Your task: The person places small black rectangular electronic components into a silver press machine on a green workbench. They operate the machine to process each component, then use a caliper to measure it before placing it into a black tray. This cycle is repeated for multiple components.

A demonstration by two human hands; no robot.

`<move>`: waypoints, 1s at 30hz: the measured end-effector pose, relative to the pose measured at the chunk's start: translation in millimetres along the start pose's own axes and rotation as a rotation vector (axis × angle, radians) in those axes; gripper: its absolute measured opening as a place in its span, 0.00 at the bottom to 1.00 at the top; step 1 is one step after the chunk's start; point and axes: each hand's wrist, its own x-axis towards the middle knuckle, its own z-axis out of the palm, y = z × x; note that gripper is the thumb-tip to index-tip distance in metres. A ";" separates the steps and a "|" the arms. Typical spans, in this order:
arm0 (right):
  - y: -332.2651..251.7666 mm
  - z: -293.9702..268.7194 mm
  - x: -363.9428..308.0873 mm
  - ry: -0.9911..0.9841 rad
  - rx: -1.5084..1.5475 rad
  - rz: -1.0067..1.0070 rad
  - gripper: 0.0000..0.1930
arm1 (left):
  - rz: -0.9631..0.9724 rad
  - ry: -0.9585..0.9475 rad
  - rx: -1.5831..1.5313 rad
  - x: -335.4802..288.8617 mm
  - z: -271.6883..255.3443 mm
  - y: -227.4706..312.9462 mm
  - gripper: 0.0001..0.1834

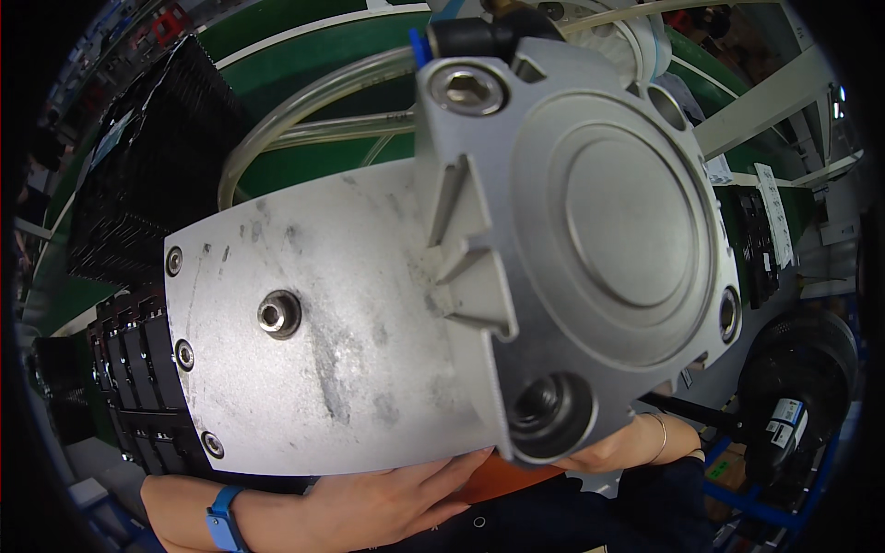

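My left hand (pixel 378 507), with a blue strap (pixel 222 521) on its wrist, reaches in below the near edge of a silver metal plate (pixel 277 396). Its thumb and a finger bend round the left end of a flat orange piece (pixel 505 477); the other fingers are partly covered by the plate. On the far side of that piece is my right hand (pixel 613 450), a thin bracelet on its wrist. A large silver pneumatic cylinder (pixel 627 203) stands in front of it and hides its fingers. What lies under the plate is hidden too.
Clear hoses (pixel 313 124) run from the cylinder's black fitting (pixel 475 39). Stacked black trays (pixel 157 157) stand at the left, with black parts (pixel 138 369) nearer. Behind is a green work surface (pixel 267 41). At the right are a black round machine (pixel 797 378) and a blue frame (pixel 765 507).
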 end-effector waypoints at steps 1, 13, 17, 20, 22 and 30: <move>0.2 -0.4 0.3 -0.003 0.002 0.000 0.19 | 0.000 -0.001 -0.003 0.2 0.2 0.0 0.33; -16.7 1.2 -0.3 0.014 0.224 0.162 0.15 | -0.017 0.006 -0.107 -3.4 3.1 1.1 0.32; -32.3 -16.5 4.3 -0.144 0.573 0.403 0.22 | -0.010 0.004 -0.135 -0.9 2.2 -1.9 0.32; -34.9 -18.3 0.7 -0.050 1.285 0.566 0.26 | 0.007 0.060 -0.106 -2.8 3.0 -1.4 0.32; -36.0 -21.5 3.5 0.158 1.618 0.889 0.29 | 0.050 0.104 -0.089 -3.9 4.0 0.4 0.31; -22.9 -4.8 12.2 0.157 1.283 0.950 0.22 | 0.173 0.317 -0.234 -5.9 0.5 1.1 0.18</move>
